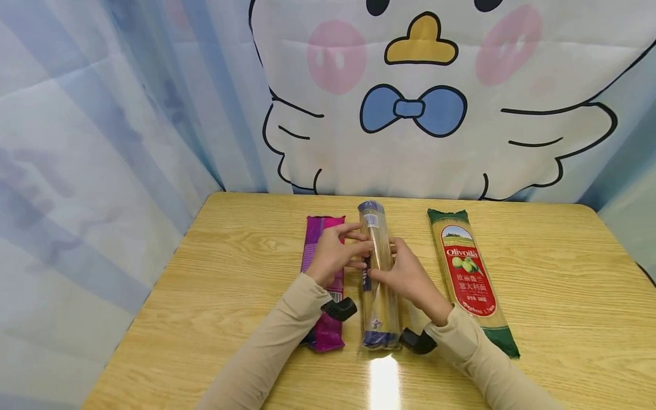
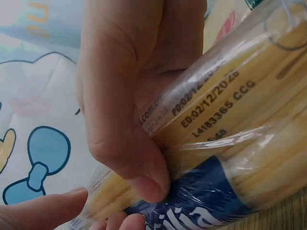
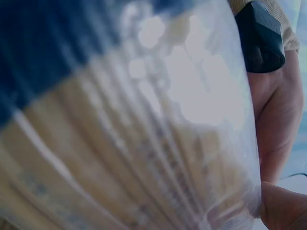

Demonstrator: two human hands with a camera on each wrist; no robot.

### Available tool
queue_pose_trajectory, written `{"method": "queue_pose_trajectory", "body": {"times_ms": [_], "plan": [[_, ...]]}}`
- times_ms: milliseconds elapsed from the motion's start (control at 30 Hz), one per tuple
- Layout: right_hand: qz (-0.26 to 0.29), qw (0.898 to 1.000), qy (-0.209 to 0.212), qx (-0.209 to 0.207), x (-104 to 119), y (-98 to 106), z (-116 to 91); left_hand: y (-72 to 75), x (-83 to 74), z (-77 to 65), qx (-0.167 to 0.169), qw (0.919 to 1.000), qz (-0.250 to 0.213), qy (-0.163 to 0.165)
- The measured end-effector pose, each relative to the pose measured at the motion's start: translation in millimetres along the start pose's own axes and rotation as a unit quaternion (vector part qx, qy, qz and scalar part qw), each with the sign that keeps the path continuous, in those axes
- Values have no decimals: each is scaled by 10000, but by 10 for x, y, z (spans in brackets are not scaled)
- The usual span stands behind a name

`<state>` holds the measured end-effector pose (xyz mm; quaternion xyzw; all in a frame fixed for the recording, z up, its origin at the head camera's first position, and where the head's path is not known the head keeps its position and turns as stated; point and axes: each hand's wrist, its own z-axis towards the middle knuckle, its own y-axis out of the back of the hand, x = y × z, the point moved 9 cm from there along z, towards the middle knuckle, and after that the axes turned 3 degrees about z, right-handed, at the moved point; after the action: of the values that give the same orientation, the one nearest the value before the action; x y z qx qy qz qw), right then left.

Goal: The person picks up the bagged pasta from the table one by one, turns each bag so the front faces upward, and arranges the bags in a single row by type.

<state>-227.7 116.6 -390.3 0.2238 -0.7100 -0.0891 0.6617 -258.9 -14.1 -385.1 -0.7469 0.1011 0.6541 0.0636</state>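
A clear pack of spaghetti [image 1: 379, 310] with blue bands stands lengthwise in the middle of the head view. My right hand [image 1: 410, 273] grips its right side, the thumb across the front. On the upper left side, the fingers of my left hand [image 1: 333, 250] hold the pack. The left wrist view brings out printed dates and a dark blue label [image 2: 206, 191] on the pack [image 2: 268, 124], with the right thumb at the label's edge. Close and blurred, the pack [image 3: 144, 124] fills most of the right wrist view, and little of the right hand shows there.
A purple-pink packet [image 1: 328, 333] lies left of the pack, partly under the left forearm. To the right lies a green-ended Olivoilà spaghetti packet [image 1: 468, 267], its lower part beside the right sleeve. A printed curtain [image 1: 410, 159] hangs behind the wooden table [image 1: 230, 273].
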Motion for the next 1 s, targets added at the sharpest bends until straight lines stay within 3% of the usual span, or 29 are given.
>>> {"method": "queue_pose_trajectory", "body": {"times_ms": [200, 300, 667, 1000], "plan": [[364, 9992, -137, 127, 28, 24, -19, 48, -91, -34, -150, 9996, 100, -203], [518, 9984, -218, 111, 30, 43, -23, 88, -90, -34, -237, 9995, 129, -155], [818, 9966, 88, 94, 104, 99, -40, 10, 53, 41, 194, 9989, -301, 292], [951, 9948, 86, 343, 117, 124, -54, 25, 22, 65, -158, 9976, -664, 73]]}}
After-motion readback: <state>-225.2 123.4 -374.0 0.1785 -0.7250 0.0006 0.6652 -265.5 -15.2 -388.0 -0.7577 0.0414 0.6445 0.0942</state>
